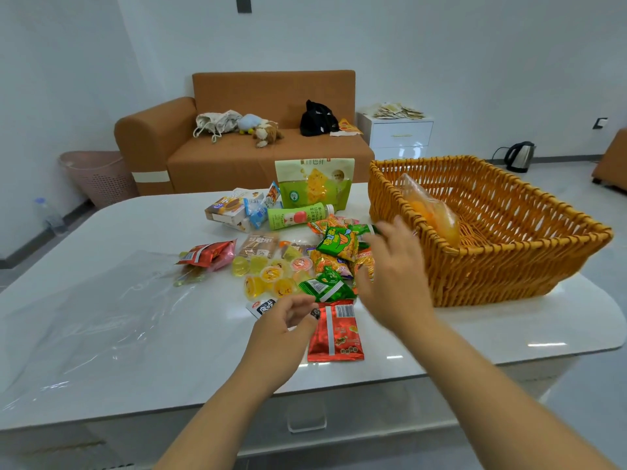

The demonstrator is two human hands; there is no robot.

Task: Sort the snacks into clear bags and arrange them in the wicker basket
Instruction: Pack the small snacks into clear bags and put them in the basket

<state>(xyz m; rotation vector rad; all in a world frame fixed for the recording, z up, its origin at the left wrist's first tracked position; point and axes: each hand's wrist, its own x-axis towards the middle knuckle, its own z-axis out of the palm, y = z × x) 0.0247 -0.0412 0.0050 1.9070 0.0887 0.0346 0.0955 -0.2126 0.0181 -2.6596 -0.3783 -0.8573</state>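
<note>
The loose snacks lie in a heap on the white counter (142, 334), between the flat clear bags (88, 320) on the left and the wicker basket (492, 266) on the right, which already holds one filled bag of orange pieces (434, 215) leaning against its near-left wall. The right hand (397, 276) hovers over the right edge of the heap, just beside the basket's wall, its fingers spread and holding nothing; the blur makes it hard to say whether it touches the packets beneath. The left hand (288, 327) sits lower and nearer, fingers loosely curled with thumb and forefinger close, seemingly empty, though I cannot be sure. The green packet (327, 286) lies between the two hands, just ahead of the left fingertips and left of the right palm, its long axis running diagonally from near-left to far-right. The red packet (336, 330) lies right of the left hand, long axis pointing away from the person. Either is within reach; the left hand looks nearer both.
</note>
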